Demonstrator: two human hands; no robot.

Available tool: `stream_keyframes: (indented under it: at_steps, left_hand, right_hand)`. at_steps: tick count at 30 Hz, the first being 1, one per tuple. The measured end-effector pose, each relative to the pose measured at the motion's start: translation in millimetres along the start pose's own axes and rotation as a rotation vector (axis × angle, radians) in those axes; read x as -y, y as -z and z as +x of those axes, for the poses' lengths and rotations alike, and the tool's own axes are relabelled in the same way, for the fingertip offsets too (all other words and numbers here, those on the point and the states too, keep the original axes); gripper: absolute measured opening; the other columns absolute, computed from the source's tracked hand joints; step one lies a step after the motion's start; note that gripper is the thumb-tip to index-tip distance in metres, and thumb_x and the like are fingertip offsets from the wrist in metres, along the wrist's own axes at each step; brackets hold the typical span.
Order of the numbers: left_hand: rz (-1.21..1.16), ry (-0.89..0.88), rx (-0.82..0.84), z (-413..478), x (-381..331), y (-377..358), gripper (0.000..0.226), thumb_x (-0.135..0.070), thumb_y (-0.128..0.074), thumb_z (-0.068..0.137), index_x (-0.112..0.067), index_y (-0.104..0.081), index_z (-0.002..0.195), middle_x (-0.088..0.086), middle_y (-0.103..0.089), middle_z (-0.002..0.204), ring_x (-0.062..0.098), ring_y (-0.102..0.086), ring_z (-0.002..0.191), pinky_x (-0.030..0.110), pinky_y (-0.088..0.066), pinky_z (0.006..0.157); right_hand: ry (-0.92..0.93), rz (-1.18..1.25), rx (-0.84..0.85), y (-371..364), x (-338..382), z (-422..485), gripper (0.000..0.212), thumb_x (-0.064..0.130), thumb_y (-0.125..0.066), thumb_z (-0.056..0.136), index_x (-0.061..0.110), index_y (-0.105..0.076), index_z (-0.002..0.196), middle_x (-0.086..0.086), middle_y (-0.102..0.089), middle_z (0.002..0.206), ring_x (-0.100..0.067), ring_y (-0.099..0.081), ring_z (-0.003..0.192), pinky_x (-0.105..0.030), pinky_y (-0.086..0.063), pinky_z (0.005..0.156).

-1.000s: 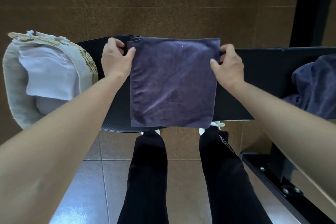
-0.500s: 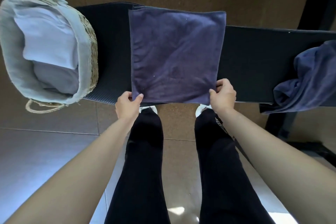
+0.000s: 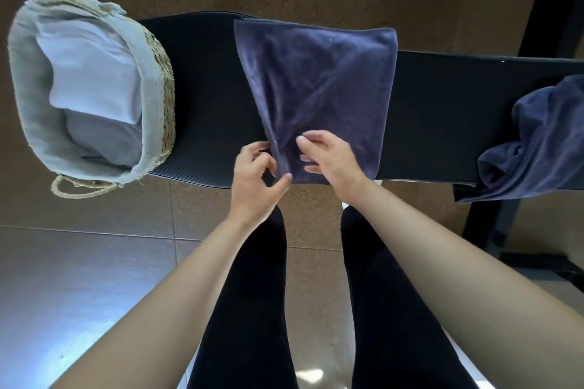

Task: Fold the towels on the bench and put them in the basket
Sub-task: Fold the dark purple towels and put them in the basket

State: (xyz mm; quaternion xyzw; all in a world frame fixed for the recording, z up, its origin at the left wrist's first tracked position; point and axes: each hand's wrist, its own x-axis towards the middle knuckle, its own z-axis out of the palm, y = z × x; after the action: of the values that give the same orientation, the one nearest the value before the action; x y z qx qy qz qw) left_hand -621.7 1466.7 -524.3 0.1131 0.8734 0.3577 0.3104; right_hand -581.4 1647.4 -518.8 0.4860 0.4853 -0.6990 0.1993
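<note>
Nearest you, your legs in black trousers (image 3: 252,309) stand on the brown tiled floor (image 3: 79,278). Your left hand (image 3: 256,181) pinches the near left corner of the dark blue terry towel (image 3: 319,88) between thumb and fingers. Your right hand (image 3: 331,158) lies on the towel just beside it, fingers spread and gripping nothing. The towel lies across the long black padded bench (image 3: 205,88). At the bench's left end sits the woven straw basket with pale cloth lining (image 3: 158,79), holding folded white towels (image 3: 91,73). A crumpled dark blue towel (image 3: 537,142) hangs at the right end.
</note>
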Motion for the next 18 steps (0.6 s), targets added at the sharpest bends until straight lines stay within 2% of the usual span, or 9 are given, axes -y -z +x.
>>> stream_keyframes:
  at_steps: [2,4,6,7,10,11,14,16,18]
  left_hand:
    - [0.027,-0.107,0.053,4.1,-12.4,-2.4,0.024,-0.03,-0.081,0.076,-0.022,-0.059,0.072,-0.008,-0.056,0.13,0.012,-0.051,0.121,0.02,-0.038,0.103]
    - [-0.008,-0.174,0.113,11.8,-22.7,-0.8,0.018,-0.033,-0.076,0.077,-0.016,-0.068,0.073,-0.01,-0.063,0.12,0.005,-0.052,0.113,0.02,-0.037,0.1]
    - [-0.148,-0.097,0.171,23.0,-29.5,5.2,0.02,-0.033,-0.067,0.079,-0.017,-0.077,0.074,-0.016,-0.071,0.104,-0.002,-0.057,0.108,0.024,-0.043,0.097]
    - [-0.241,-0.004,0.169,30.9,-31.4,9.4,0.019,-0.031,-0.064,0.079,-0.021,-0.079,0.073,-0.015,-0.075,0.097,0.0,-0.063,0.106,0.029,-0.048,0.095]
    - [-0.248,0.127,0.007,65.6,-31.0,20.6,0.008,-0.024,-0.065,0.083,-0.023,-0.072,0.086,-0.009,-0.072,0.082,0.003,-0.066,0.079,0.043,-0.055,0.078]
    - [-0.21,0.13,-0.014,79.7,-33.3,25.1,0.015,-0.024,-0.066,0.086,-0.025,-0.068,0.1,-0.009,-0.069,0.085,0.003,-0.064,0.077,0.044,-0.056,0.078]
    - [-0.055,0.05,0.088,124.4,-46.2,37.6,0.062,-0.033,-0.063,0.09,-0.048,-0.041,0.146,0.005,-0.061,0.103,0.015,-0.061,0.093,0.032,-0.053,0.086]
    - [0.126,0.072,0.155,151.3,-55.9,42.9,0.066,-0.041,-0.056,0.094,-0.053,-0.032,0.154,0.007,-0.055,0.114,0.018,-0.058,0.101,0.032,-0.049,0.09]
    - [0.199,0.144,0.179,169.6,-63.1,47.2,0.056,-0.044,-0.05,0.098,-0.046,-0.041,0.153,0.005,-0.051,0.128,0.021,-0.057,0.114,0.037,-0.048,0.097]
  right_hand:
    - [0.001,0.013,0.077,-13.6,12.7,6.4,0.042,0.036,-0.076,0.091,0.015,-0.064,0.126,-0.003,-0.073,0.115,-0.016,-0.073,0.103,-0.033,-0.062,0.084]
    - [0.04,-0.072,0.068,-19.6,18.6,14.5,0.035,0.033,-0.077,0.09,0.014,-0.067,0.118,-0.003,-0.074,0.106,-0.012,-0.072,0.094,-0.032,-0.063,0.081]
    - [0.115,-0.218,-0.017,-20.4,20.3,22.6,0.021,0.022,-0.074,0.091,0.009,-0.068,0.106,-0.009,-0.074,0.096,-0.012,-0.069,0.085,-0.038,-0.06,0.081]
    - [0.146,-0.273,-0.05,-19.2,19.5,27.0,0.018,0.018,-0.073,0.091,0.008,-0.069,0.105,-0.01,-0.074,0.095,-0.014,-0.068,0.087,-0.041,-0.059,0.085]
    - [0.186,-0.362,-0.049,-15.9,18.8,32.8,0.026,0.008,-0.069,0.092,0.014,-0.069,0.117,0.0,-0.074,0.105,-0.016,-0.067,0.102,-0.038,-0.056,0.096]
    - [0.194,-0.383,-0.035,-15.5,18.2,32.8,0.027,0.008,-0.068,0.093,0.015,-0.068,0.12,0.002,-0.073,0.107,-0.016,-0.067,0.104,-0.037,-0.056,0.096]
    - [0.223,-0.424,-0.008,-14.2,15.6,30.4,0.025,0.013,-0.069,0.095,0.016,-0.066,0.119,0.003,-0.072,0.108,-0.015,-0.067,0.104,-0.03,-0.054,0.092]
    - [0.223,-0.437,0.003,-13.2,13.9,28.6,0.02,0.015,-0.069,0.096,0.016,-0.066,0.116,0.002,-0.073,0.107,-0.015,-0.067,0.102,-0.028,-0.054,0.09]
    - [0.22,-0.448,-0.003,-10.7,12.2,26.0,0.014,0.017,-0.069,0.096,0.015,-0.067,0.109,0.001,-0.073,0.102,-0.016,-0.068,0.098,-0.03,-0.057,0.088]
